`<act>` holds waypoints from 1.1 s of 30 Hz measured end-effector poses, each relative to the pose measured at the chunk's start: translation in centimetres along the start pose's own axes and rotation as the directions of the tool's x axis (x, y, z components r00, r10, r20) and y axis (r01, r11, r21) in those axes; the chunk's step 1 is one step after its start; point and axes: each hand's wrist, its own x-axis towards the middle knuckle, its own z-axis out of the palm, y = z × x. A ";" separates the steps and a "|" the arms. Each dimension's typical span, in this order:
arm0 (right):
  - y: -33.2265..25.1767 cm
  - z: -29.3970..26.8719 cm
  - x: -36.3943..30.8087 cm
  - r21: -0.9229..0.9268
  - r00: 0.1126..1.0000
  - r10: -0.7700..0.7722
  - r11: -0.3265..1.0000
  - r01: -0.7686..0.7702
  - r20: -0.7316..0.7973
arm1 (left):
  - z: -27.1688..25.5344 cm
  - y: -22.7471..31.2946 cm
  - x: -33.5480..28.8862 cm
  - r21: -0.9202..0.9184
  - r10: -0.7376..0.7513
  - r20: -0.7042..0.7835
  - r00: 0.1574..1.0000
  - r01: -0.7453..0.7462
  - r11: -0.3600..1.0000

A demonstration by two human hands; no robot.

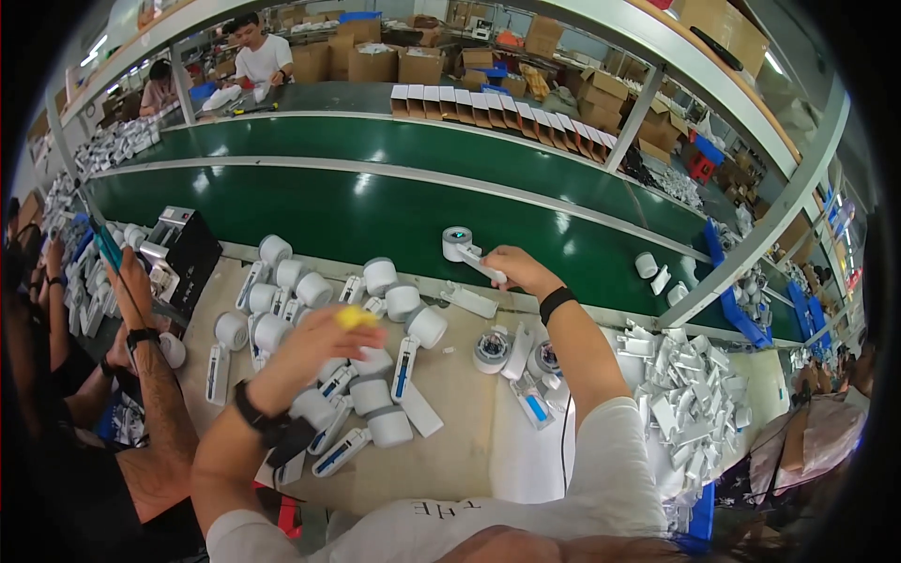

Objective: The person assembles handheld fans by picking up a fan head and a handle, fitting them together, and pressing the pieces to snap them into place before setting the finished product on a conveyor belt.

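My right hand reaches out at the near edge of the green conveyor belt, its fingers closed on the flat arm of a white round-headed device. The device's open ring shows a dark inside with a small teal glint. My left hand, smeared by motion, is over a group of white round-headed units. Something yellow shows at its fingers; whether it is held or worn, I cannot tell. Between my arms lie an open round head with wiring inside and a white part with a blue strip.
A heap of white plastic parts lies to my right. A black machine stands at the left, beside a co-worker's hand holding a teal tool. Open cartons line the belt's far side. A slanting metal post rises at right.
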 end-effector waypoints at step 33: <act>5.1 4.0 -27.5 -0.092 0.557 -0.787 0.596 0.798 -0.267 | 18.0 -2.0 0.4 -0.152 -0.146 0.425 0.894 0.229 0.961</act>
